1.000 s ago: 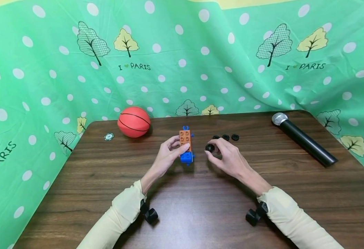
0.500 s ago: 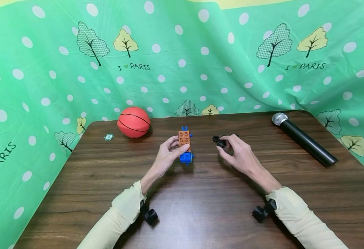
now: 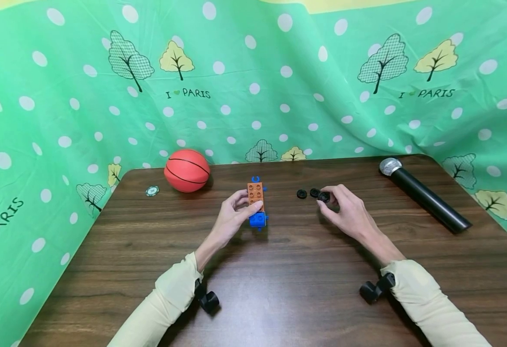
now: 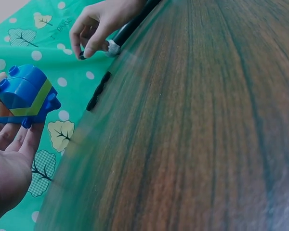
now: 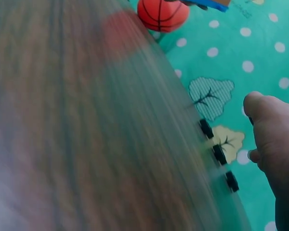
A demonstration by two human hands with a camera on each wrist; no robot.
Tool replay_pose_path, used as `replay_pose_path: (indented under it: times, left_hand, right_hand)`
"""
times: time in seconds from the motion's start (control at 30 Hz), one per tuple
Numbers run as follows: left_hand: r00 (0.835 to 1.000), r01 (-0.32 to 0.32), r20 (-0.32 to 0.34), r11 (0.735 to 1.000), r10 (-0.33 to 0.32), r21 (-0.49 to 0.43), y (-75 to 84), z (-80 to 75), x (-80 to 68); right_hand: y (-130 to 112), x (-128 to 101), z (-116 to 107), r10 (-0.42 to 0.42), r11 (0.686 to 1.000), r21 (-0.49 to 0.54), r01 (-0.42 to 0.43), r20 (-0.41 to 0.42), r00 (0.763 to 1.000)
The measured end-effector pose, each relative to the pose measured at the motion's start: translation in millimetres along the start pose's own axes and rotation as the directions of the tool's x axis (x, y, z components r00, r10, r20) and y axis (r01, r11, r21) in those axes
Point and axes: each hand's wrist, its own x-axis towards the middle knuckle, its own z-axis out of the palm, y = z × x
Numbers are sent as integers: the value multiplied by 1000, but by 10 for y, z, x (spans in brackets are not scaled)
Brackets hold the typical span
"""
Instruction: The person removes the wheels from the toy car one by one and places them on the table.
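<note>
My left hand [image 3: 232, 217] holds a toy car body of orange and blue building blocks [image 3: 256, 193], its thumb over the orange studs. Blue pegs stick out from its right side, and a blue hook tops its far end. In the left wrist view the blue end block [image 4: 26, 89] shows a yellow-green stripe. Between thumb and forefinger, my right hand [image 3: 351, 212] pinches a small black toy wheel [image 3: 324, 196]. Two similar wheels [image 3: 301, 193] lie just left of it in the head view; the right wrist view shows three loose wheels [image 5: 219, 154] in a row.
A red toy basketball [image 3: 186, 170] sits at the back left, beside a poker chip [image 3: 152, 191]. At the right lies a black microphone [image 3: 427, 197] with a silver head. A green printed cloth [image 3: 253, 111] hangs behind the brown wooden table [image 3: 288, 289].
My right hand has moved right and slightly away with the pinched wheel, passing along the row of loose wheels. The left hand and the toy car body stay almost where they were.
</note>
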Motion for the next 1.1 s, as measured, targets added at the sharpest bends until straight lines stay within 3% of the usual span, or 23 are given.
replay_pose_path:
  times: [0.53,1.1]
  left_hand:
    - [1000,15,-6,1000,-15,16,27,-20,-20]
    - [1000,13,-10,1000,-13,13,7,-32,-32]
  right_hand:
    - [348,-53,-119,130,990,-60,-127,45,990]
    - [567,-26,-138,241,964,-147,-220,142,960]
